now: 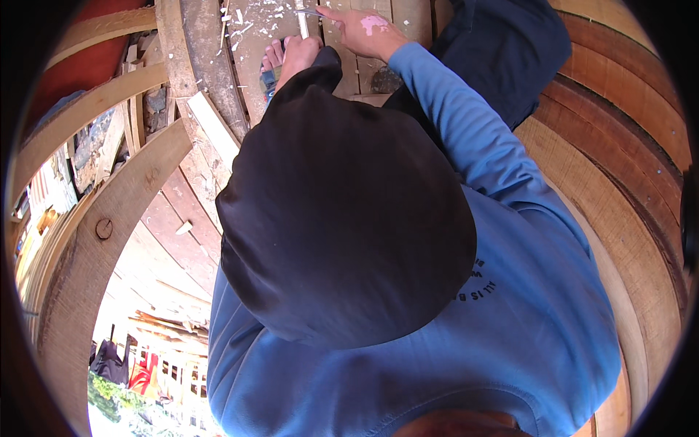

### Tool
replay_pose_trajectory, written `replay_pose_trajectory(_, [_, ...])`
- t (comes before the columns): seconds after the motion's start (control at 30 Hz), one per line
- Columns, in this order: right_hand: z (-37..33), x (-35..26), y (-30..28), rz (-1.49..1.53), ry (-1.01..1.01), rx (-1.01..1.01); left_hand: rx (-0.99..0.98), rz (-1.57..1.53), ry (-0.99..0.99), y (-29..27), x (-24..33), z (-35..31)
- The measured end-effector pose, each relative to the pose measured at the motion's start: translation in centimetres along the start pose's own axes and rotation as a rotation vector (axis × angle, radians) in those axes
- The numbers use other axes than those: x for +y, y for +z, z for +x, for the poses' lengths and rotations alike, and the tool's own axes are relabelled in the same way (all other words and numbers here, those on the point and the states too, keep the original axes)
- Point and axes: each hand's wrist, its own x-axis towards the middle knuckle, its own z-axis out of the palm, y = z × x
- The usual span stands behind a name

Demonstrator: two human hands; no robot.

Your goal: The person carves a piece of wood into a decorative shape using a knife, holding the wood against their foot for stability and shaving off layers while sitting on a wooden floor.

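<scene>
At the top edge, my left hand (300, 52) is closed round a thin pale wooden stick (303, 28), which points away from me. Just right of it, my right hand (368, 35) grips a knife, its thin metal blade (309, 12) lying across the stick. White wood shavings (251, 23) are scattered over the planks around both hands. My sandalled foot (272, 61) rests beside my left hand. My bent knee in dark trousers (342, 218) fills the middle and hides my left forearm.
A pale wood offcut (212, 125) lies left of my knee on the plank floor (191, 197), near a small wood chip (184, 228). A broad board (109, 226) runs along the left. Stacked reddish boards (619, 135) line the right side.
</scene>
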Motion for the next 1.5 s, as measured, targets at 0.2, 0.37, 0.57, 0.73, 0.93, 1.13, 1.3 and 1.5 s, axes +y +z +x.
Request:
replay_pose_trajectory(0.2, [2.6,0.9,-0.7,-0.221,-0.044,-0.059,0.194,0.248,0.032,0.7,0.5,-1.3])
replay_pose_trajectory(0.37, [-1.4,-3.1,-1.7,-0.232,0.043,0.214,0.203,0.263,0.053,0.7,0.9,-1.2])
replay_pose_trajectory(0.57, [-2.1,-3.0,0.8,0.132,0.081,0.300,0.143,0.187,0.059,0.3,1.0,-0.7])
replay_pose_trajectory(0.73, [-2.6,-3.6,3.2,0.152,0.235,0.267,0.099,0.111,0.035,0.4,0.1,-0.1])
replay_pose_trajectory(0.93, [-2.0,-2.9,4.0,0.227,0.236,0.165,0.011,-0.126,0.006,0.6,-1.5,1.4])
replay_pose_trajectory(1.13, [-1.7,-0.5,5.6,0.452,-0.031,0.381,0.267,-0.366,-0.048,-1.8,1.9,-1.8])
replay_pose_trajectory(1.3, [-2.3,-1.3,0.2,0.503,0.100,0.074,0.318,-0.765,0.057,-5.0,4.5,-3.4])
replay_pose_trajectory(1.5, [-1.7,-2.2,-2.6,0.587,-0.028,0.173,0.405,-0.640,0.123,-7.7,6.3,-4.4])
